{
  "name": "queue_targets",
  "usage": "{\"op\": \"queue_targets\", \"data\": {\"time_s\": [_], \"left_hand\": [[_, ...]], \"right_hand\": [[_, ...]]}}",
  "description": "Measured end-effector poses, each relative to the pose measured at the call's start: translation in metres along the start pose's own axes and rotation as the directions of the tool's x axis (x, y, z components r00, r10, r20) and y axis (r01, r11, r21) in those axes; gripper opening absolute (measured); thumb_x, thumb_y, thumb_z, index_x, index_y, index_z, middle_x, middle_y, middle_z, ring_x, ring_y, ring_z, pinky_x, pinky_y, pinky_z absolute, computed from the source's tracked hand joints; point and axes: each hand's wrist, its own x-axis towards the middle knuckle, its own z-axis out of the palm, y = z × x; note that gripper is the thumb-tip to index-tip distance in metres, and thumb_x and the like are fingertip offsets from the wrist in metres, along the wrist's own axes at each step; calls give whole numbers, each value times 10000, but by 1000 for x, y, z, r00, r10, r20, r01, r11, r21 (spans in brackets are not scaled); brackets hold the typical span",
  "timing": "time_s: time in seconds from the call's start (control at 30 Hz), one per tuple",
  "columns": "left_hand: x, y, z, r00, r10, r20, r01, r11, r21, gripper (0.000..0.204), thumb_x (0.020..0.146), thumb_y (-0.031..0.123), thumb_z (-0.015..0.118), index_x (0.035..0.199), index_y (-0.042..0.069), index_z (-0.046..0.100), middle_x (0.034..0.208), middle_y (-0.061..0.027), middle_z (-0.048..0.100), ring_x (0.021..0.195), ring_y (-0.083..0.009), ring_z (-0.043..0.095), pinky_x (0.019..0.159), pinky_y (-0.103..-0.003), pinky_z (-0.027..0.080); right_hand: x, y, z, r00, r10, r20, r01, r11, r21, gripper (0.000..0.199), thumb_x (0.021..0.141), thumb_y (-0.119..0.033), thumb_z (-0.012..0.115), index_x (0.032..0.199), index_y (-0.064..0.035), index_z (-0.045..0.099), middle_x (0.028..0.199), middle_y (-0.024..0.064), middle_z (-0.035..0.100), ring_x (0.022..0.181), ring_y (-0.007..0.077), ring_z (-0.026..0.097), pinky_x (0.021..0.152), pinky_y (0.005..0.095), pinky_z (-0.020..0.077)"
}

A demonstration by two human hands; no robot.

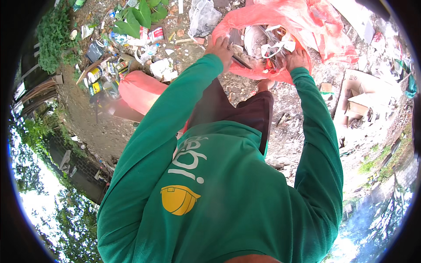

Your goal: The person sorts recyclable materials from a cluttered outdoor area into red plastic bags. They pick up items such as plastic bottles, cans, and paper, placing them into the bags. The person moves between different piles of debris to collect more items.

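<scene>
A large pink-red plastic bag [245, 18] gapes in front of me. Loose waste [274, 46] shows inside its mouth, with white strips, scraps and dark flat pieces. My left hand [222, 51] is closed on the left side of the rim, beside a dark flat piece. On the right side of the mouth, my right hand [298, 60] has its fingers curled over the pink plastic. Some of the fingertips on both hands are hidden by the bag's folds and contents.
A filled pink-red bag [142, 92] lies left of my left forearm, beside scattered bottles and packets. A crumpled clear plastic bag [204, 18] sits beyond my left hand. Flattened cardboard [357, 94] lies to the right. Green leaves [139, 17] stand at far left; litter covers the dirt.
</scene>
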Motion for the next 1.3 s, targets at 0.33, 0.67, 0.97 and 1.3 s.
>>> {"op": "queue_targets", "data": {"time_s": [0.33, 0.67, 0.97, 1.3], "left_hand": [[30, -7, -1, 962, -213, -173, 172, 959, -226, 810, 774, 290, 686, 1486, 218, 307, 1538, -142, 275, 1336, -348, 368, 1015, -592, 331], [50, -54, -9, 917, -275, -288, 207, 948, -243, 977, 734, 103, 737, 1528, 200, 176, 1557, -128, 245, 1263, -330, 479, 922, -459, 506], [49, -59, -27, 950, -216, -225, 207, 976, -61, 822, 741, 108, 736, 1454, 123, 327, 1559, -106, 236, 1273, -289, 449, 939, -424, 470], [60, -60, -14, 921, -203, -332, 145, 971, -191, 808, 724, 79, 738, 1445, 108, 374, 1541, -103, 258, 1297, -312, 405, 977, -421, 431]], "right_hand": [[-14, 8, -1, 999, -5, 36, -4, 971, 238, 289, 846, -189, 589, 1043, -353, 724, 1132, 82, 620, 1108, 301, 570, 970, 436, 453], [25, -61, -130, 844, -151, -515, 503, 556, 662, 206, 794, -89, 603, 988, -55, 662, 1057, 139, 663, 919, 336, 657, 830, 415, 540], [105, -100, -81, 894, -442, 73, 442, 897, 10, 461, 887, -245, 560, 1322, -94, 538, 1444, 76, 465, 1390, 255, 355, 1120, 478, 291], [142, -119, -115, 998, 64, 4, -64, 980, 189, 470, 905, -427, 512, 1171, -78, 679, 1282, 128, 615, 1304, 300, 455, 1085, 475, 300]]}}
